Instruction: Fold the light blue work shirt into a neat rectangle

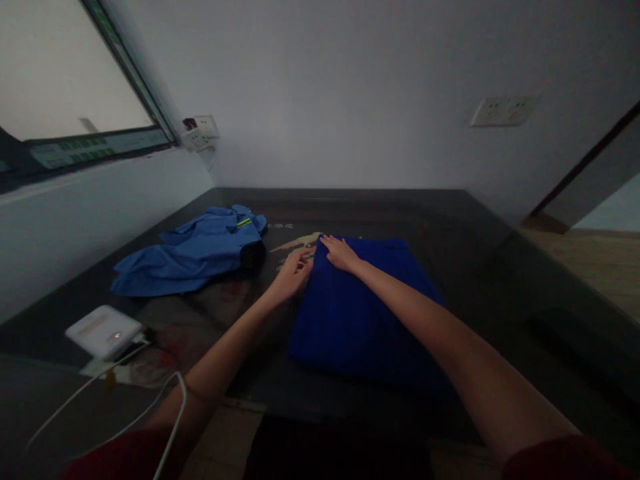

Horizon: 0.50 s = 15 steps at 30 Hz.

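A folded dark blue cloth (355,313) lies flat on the dark tabletop (495,267) in front of me. My right hand (339,252) rests palm down on its far left corner, fingers stretched out. Beside the left edge of the cloth is my left hand (294,272), its fingers apart and slightly bent, the tips at or very near that edge. Nothing shows inside either hand. Farther left lies a lighter blue garment (200,250), loosely crumpled, with a yellow-green stripe and a dark part at its right end.
A white box-shaped device (104,331) with a white cable (177,400) sits at the table's left front; the cable runs past my left forearm. A wall (330,100) with sockets (504,111) stands behind the table, and a window (75,73) is at the left.
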Available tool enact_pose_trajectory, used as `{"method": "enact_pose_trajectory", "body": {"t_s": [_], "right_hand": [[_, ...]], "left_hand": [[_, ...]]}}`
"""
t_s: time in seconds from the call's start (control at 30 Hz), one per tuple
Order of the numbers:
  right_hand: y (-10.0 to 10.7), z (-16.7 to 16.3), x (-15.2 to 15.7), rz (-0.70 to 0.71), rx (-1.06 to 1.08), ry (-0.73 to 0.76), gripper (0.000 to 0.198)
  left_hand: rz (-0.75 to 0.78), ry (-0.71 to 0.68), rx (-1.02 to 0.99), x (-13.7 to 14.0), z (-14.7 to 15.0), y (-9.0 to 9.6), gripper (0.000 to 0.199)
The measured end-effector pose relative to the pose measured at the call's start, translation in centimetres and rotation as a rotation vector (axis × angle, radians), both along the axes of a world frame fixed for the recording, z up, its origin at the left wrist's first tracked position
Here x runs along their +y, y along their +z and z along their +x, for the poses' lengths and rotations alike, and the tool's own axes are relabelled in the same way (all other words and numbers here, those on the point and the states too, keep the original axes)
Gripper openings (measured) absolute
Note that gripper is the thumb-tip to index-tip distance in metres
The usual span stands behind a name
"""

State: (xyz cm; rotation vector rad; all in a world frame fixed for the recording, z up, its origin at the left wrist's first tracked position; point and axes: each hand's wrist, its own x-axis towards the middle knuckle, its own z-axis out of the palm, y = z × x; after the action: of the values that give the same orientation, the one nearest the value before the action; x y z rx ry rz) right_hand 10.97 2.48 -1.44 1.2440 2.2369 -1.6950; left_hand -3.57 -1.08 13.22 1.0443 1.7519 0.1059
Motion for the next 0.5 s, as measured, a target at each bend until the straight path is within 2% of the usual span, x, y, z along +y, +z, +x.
{"method": "enact_pose_trajectory", "body": {"t_s": [0.13, 0.23, 0.33, 0.5], "right_hand": [[0.3, -1.1, -0.6, -0.034, -0.028, -0.029, 0.057], [0.2, -0.8, -0.8, -0.018, -0.047, -0.027, 0.062], [0.0, -0.7, -0.6, -0.027, -0.085, 0.004, 0.063], [-0.2, -1.0, -0.3, -0.053, -0.131, 0.042, 0.061]], "left_hand": [[-0.135, 0.153, -0.133, -3.7, 0.3, 7.2, 0.050], [-0.213, 0.292, -0.206, -6.3, 1.7, 11.1, 0.052], [-0.192, 0.388, -0.229, -8.0, 3.2, 12.9, 0.053], [-0.107, 0.447, -0.274, -9.6, 4.4, 13.3, 0.047]]}}
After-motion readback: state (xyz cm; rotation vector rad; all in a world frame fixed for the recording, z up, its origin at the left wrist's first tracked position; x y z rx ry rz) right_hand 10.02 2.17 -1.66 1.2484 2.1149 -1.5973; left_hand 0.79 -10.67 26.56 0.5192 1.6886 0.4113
